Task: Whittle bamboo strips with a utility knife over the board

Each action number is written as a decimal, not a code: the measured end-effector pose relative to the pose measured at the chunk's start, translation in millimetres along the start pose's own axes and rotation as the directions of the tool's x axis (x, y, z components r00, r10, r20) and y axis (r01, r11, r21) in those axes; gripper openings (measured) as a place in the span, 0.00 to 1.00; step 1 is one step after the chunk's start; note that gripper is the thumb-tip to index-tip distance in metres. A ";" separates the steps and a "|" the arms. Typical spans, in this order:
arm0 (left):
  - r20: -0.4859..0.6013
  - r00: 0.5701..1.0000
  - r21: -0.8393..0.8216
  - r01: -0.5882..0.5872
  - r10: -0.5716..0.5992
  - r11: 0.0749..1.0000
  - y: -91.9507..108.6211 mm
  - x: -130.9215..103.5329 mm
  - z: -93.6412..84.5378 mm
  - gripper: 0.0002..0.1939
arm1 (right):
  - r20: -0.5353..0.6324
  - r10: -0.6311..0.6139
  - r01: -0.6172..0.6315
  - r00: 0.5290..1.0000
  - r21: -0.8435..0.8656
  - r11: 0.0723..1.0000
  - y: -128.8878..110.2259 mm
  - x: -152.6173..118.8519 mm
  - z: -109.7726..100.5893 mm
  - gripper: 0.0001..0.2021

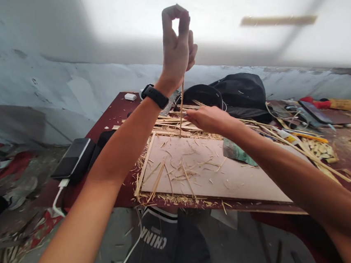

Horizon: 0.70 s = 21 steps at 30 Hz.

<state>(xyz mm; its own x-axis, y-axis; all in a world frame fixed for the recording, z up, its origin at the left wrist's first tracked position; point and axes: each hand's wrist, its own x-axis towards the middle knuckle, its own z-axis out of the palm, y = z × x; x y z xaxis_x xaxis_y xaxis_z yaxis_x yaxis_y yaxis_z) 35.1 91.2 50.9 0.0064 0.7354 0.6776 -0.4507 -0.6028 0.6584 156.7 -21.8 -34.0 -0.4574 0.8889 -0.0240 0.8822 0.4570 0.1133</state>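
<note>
With the left hand (179,44), curling fingers high above the pale board (242,179). With the right hand (205,117), reaching right up to a thin strip (181,104), standing near the board's far edge and running behind the left hand. Not being able to tell about gripping it with either.

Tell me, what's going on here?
A person sits at a red-brown table with a thin strip standing nearly upright at the far edge of a pale board. The left hand is raised above, thumb and forefinger pinched; whether it grips the strip is hidden. The right hand has its fingertips at the strip. Shavings litter the board.
</note>
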 end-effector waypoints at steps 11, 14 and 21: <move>0.122 0.992 -0.199 0.010 0.014 0.980 10.6 -14.6 2.7 0.09 | -0.130 -0.001 -0.007 0.991 -0.060 0.998 -0.5 -12.9 0.1 0.26; 0.099 0.994 -0.215 0.068 -0.048 0.974 16.6 -19.0 11.2 0.06 | -0.318 0.106 -0.118 0.942 -0.017 0.993 -0.9 -10.9 -31.6 0.27; 0.143 0.985 -0.278 0.136 -0.099 0.951 34.2 -27.8 3.9 0.11 | -0.190 0.104 -0.100 0.976 0.026 0.995 -18.6 -19.6 12.8 0.23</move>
<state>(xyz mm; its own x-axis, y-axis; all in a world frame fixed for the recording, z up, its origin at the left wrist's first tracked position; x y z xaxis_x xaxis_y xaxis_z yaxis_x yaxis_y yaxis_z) 23.0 48.9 55.9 0.1791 0.7395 0.6488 -0.6756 -0.3869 0.6275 150.7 -47.3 -48.3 -0.3764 0.9093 0.1775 0.9263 0.3661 0.0889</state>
